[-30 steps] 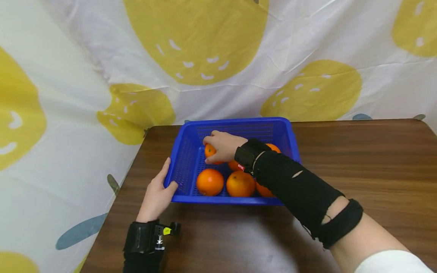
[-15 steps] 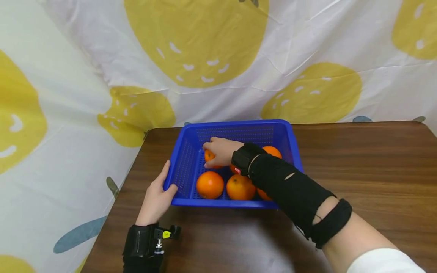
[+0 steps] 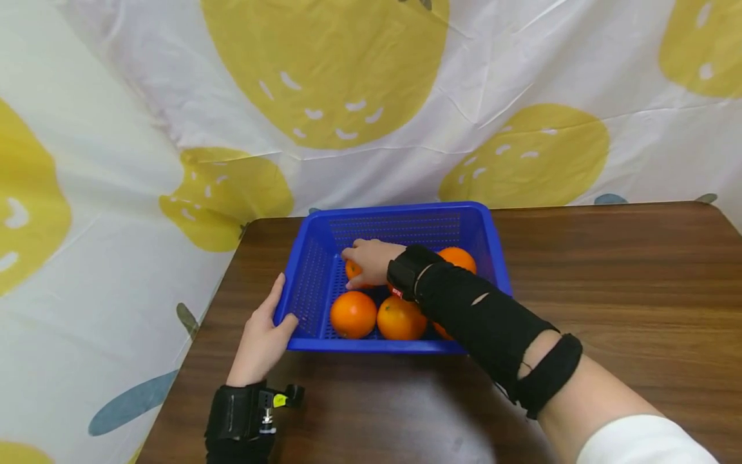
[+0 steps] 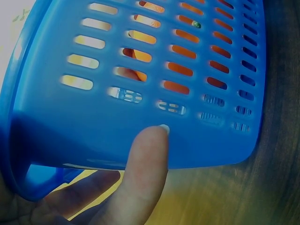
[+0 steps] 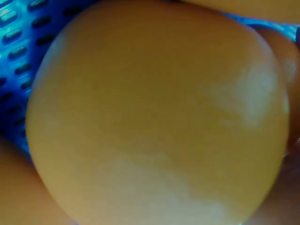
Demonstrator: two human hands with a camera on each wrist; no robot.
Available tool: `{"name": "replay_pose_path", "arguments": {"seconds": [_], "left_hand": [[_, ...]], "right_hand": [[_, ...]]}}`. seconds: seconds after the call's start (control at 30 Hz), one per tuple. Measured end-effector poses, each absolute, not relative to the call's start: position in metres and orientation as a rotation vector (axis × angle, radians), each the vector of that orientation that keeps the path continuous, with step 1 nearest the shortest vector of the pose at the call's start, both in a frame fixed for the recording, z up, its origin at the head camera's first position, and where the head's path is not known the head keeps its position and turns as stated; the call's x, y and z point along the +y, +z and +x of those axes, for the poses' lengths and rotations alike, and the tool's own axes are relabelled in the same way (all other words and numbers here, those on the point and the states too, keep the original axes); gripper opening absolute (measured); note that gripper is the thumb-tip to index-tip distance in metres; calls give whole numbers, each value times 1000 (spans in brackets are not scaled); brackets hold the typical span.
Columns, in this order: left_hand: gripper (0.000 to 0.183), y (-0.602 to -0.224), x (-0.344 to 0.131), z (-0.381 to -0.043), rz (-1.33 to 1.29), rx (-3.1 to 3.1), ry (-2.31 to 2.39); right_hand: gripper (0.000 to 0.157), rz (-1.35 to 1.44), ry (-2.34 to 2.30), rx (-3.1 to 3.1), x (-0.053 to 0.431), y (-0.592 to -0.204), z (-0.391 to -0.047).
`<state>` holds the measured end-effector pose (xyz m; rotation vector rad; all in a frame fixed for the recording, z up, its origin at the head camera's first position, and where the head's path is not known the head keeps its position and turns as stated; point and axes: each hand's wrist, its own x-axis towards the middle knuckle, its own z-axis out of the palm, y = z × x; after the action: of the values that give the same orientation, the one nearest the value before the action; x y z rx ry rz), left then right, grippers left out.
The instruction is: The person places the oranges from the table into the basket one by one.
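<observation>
A blue plastic basket with slotted walls stands on the table and holds several oranges. At its left end, my left hand grips the basket, thumb by the front-left corner. The left wrist view shows that thumb against the slotted wall, other fingers partly hidden behind. My right hand reaches inside and holds an orange near the left back, fingers around its far side. That orange nearly fills the right wrist view. Along the front lie an orange and another orange.
Another orange lies at the basket's right, partly behind the right forearm. The forearm's black sleeve crosses over the basket's front right. Behind the brown wooden table hangs a white cloth with yellow fruit prints.
My right hand has sunk slightly lower into the basket, still holding the orange. The middle front orange has shifted a little left, toward the orange beside it. My left hand keeps its place.
</observation>
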<state>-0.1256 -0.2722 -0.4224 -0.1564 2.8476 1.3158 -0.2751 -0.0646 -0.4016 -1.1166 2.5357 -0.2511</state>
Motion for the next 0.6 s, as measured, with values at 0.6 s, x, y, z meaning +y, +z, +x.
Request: {"name": "replay_pose_path", "arguments": {"seconds": [0.6], "left_hand": [[69,-422,-271,-127,-144,2844,1317]], "right_hand": [[67,-1011,-229,2569,-60,-401,-269]]}}
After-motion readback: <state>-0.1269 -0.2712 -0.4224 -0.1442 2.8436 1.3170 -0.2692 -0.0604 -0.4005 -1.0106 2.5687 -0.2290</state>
